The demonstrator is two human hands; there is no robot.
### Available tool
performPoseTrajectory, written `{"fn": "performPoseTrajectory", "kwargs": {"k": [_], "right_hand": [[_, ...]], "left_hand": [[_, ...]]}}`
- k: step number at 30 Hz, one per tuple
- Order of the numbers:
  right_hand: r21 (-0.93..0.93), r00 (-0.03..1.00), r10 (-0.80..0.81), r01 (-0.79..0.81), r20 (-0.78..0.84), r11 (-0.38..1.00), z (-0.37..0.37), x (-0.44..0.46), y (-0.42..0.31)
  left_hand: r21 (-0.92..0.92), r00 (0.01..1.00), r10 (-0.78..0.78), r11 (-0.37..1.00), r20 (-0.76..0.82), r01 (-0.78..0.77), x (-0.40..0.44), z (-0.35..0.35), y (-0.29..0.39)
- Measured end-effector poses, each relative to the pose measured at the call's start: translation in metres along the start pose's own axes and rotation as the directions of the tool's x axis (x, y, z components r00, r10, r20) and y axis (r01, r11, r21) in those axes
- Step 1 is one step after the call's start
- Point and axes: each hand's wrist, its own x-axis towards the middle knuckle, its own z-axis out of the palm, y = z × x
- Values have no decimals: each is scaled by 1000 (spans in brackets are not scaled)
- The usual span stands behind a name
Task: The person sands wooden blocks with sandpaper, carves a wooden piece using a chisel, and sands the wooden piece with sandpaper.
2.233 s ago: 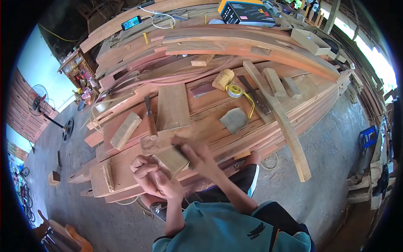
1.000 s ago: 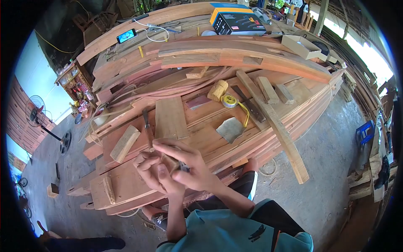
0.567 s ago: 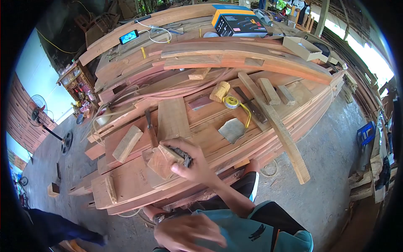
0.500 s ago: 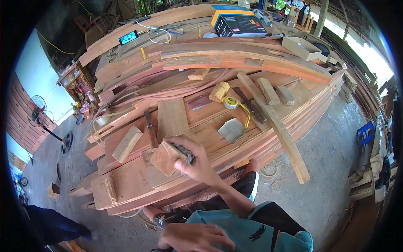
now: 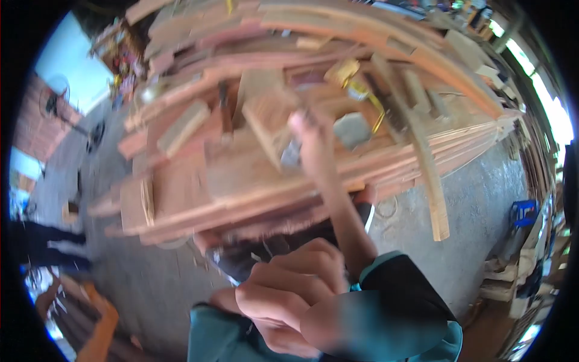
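Note:
My right hand point(image 5: 312, 136) reaches over the stacked boards, blurred, with its fingers around the side of a wooden block point(image 5: 265, 130). A crumpled grey piece point(image 5: 291, 154) shows beside the block, under that hand; its kind is unclear. Close to the camera, my left hand point(image 5: 292, 295) is raised with curled fingers, its palm hidden. On the boards right of the block lies a grey sheet point(image 5: 353, 130). A yellow tape measure point(image 5: 357, 90) with its blade out rests behind it. To the left are a chisel-like tool point(image 5: 225, 111) and a wood offcut point(image 5: 184, 128).
A long wooden strip point(image 5: 425, 175) juts past the near edge of the board stack point(image 5: 241, 193). Another person's arm point(image 5: 99, 320) shows at lower left. A standing fan point(image 5: 90, 136) is at left, a blue plastic stool point(image 5: 523, 212) at right.
The view has tilted down and blurred. My right hand has moved forward with the block, away from my body. My left hand has risen nearer the camera, its fingers now curled.

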Motion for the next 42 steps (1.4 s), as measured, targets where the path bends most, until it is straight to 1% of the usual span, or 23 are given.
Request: {"fn": "performPoseTrajectory", "kwargs": {"k": [2, 4, 6, 7, 10, 11, 13, 14, 15, 17, 18, 20, 21, 22, 25, 27, 29, 31, 33, 36, 37, 40, 42], "right_hand": [[-36, 994, -107, 105, -31, 994, 0, 6, 2], [-17, 980, -192, 191, -50, 981, -2, 5, 3], [45, 975, -219, 221, -47, 974, 0, 4, 5], [62, 979, -198, 200, -44, 978, 3, 4, 9], [4, 979, -194, 194, -56, 981, -5, 3, 9], [-52, 972, -228, 226, -51, 973, -5, 2, 7], [-131, 970, -243, 241, -6, 962, -3, -1, -2], [-117, 968, -253, 252, 5, 961, -2, -3, -5], [-101, 965, -263, 263, 17, 959, -1, -5, -4], [-110, 955, -292, 296, 55, 949, 2, -11, -2], [-134, 947, -310, 319, 83, 938, 4, -15, -1], [-175, 915, -377, 398, 142, 900, 9, -26, 12], [-147, 930, -322, 348, 176, 926, 16, -28, 5], [-238, 901, -391, 428, 190, 872, 19, -28, 1], [-221, 947, -253, 294, 197, 930, 3, -35, 33], [-252, 970, -178, 216, 165, 943, -15, -33, 80], [-72, 968, 247, -245, 32, 967, -28, -36, 101], [-13, 912, 410, -410, 10, 912, -29, -38, 101], [-126, 953, 299, -292, 41, 948, -16, -31, 97], [-19, 958, 92, -90, 272, 996, 18, -25, -2], [1, 941, -56, 58, 334, 998, 25, -22, -28], [-71, 867, -367, 412, 339, 908, 41, -18, -47], [-137, 852, -383, 453, 357, 881, 35, -13, -23]], "left_hand": [[14, 990, -88, 996, -110, 90, 0, 15, 10], [-126, 902, -200, 978, -382, 164, -12, 36, 16], [-209, 862, -252, 962, -440, 175, -14, 41, 24], [-221, 895, -243, 961, -374, 169, -10, 36, 29], [-128, 947, 55, 987, -316, -99, -2, 34, 6], [-129, 968, -21, 992, -252, -13, -4, 27, 17], [52, 992, 75, 996, -104, -70, -3, 8, 17], [200, 971, 239, 951, 12, -237, -1, -14, -1], [427, 948, 319, 857, 0, -289, 0, -32, -7], [766, 895, 336, 642, -292, 10, -4, -58, -15], [777, 852, 320, 612, -415, 149, 2, -67, -21], [709, 789, 275, 653, -549, 266, 25, -69, -31], [679, 801, 172, 646, -574, 348, 14, -77, -33], [643, 798, 63, 632, -599, 432, 5, -80, -34], [624, 809, 54, 667, -585, 407, -9, -78, -33], [598, 761, 112, 695, -638, 399, -18, -83, -33], [542, 700, 152, 751, -697, 377, -18, -85, -33], [542, 684, 162, 747, -711, 386, -18, -86, -34], [562, 699, 163, 729, -697, 391, -19, -91, -35], [504, 674, 141, 776, -725, 380, -9, -82, -35], [502, 663, 125, 759, -738, 414, -11, -84, -36], [609, 738, 162, 692, -655, 388, -13, -85, -42], [622, 727, 200, 689, -657, 373, -9, -81, -43]]}}
